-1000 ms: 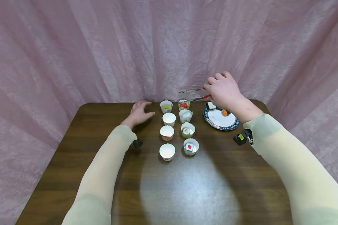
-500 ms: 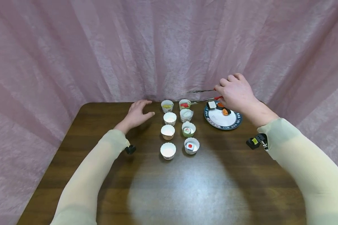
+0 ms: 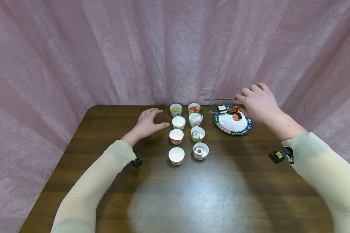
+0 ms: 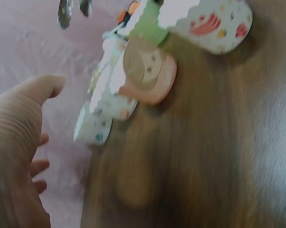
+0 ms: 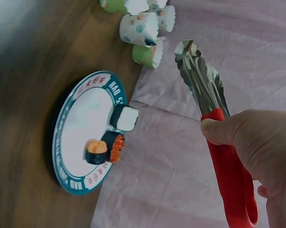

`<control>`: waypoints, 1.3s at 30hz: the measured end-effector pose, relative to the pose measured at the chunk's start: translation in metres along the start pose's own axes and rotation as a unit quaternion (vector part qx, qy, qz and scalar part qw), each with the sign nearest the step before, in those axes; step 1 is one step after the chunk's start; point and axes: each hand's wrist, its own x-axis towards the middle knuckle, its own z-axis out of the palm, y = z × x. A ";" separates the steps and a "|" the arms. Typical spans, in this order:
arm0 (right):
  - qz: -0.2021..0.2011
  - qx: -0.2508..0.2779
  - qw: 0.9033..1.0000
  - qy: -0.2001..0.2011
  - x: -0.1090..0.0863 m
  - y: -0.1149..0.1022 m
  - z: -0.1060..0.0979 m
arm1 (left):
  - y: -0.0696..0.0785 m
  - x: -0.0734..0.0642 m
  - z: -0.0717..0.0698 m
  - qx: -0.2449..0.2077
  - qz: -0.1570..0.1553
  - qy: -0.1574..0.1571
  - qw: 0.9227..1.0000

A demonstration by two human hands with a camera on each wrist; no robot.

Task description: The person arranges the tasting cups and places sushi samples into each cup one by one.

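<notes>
My right hand [image 3: 258, 103] holds red-handled metal tongs [image 5: 228, 175], arms spread, nothing between the tips. In the head view they overlap the left rim of a blue-edged plate [image 3: 227, 124]. Toward its far side sit three toy sushi pieces: a white-topped one [image 5: 127, 118], one with red roe [image 5: 115, 146] and an orange-topped one [image 5: 96, 151]. Left of the paper cups, my left hand [image 3: 149, 124] hovers with fingers apart and the thumb toward a cup [image 3: 179, 123]; it holds nothing.
Several paper cups stand in two columns. In the right column, the front cup [image 3: 201, 155] has a white piece with a red centre; the far cup [image 3: 194, 108] has something red. A yellow piece lies in the far-left cup [image 3: 176, 111]. A pink curtain [image 3: 175, 48] hangs behind the table.
My right hand has swung right with the tongs, from over the far cups to the plate's left side. My left hand has shifted slightly right, nearer the cups.
</notes>
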 end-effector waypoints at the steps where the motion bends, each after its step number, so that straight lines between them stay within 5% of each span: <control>1: 0.002 0.002 1.000 0.000 -0.002 0.001 0.001 | 0.004 0.000 0.002 0.004 -0.002 0.002 1.000; 13: 0.036 0.018 0.999 -0.032 -0.029 0.012 0.006 | 0.046 0.024 0.042 0.059 -0.083 -0.022 0.995; 21: 0.061 0.013 0.996 -0.063 -0.047 0.024 0.010 | 0.066 0.036 0.050 0.112 -0.129 -0.041 0.984; 39: 0.082 -0.010 0.992 -0.093 -0.080 0.047 0.030 | 0.061 0.040 0.054 0.125 -0.143 -0.041 0.981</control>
